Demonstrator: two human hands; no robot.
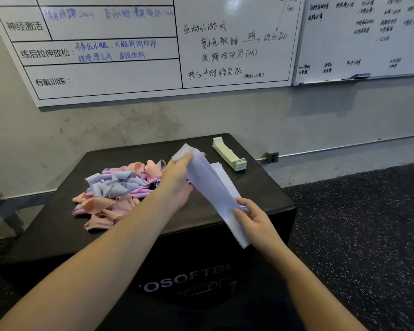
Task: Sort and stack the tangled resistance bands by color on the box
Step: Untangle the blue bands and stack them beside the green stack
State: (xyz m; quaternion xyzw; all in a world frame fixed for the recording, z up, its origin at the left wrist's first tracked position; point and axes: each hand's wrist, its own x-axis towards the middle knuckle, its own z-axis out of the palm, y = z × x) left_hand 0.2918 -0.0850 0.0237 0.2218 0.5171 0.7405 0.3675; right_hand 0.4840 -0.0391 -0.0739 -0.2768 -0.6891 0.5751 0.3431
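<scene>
Pale blue band (210, 187) stretched above the black box (134, 235): left hand (177, 185) fingers grip its far end, right hand (253, 218) fingers pinch its near end.

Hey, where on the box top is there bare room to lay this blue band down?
Bare top of the box lies between the green stack and the front right edge, beside the started blue stack. The left is crowded by the tangled pile.

head cam | worn on head | faces forward-down | close over box (129, 235) | wall beyond
</scene>
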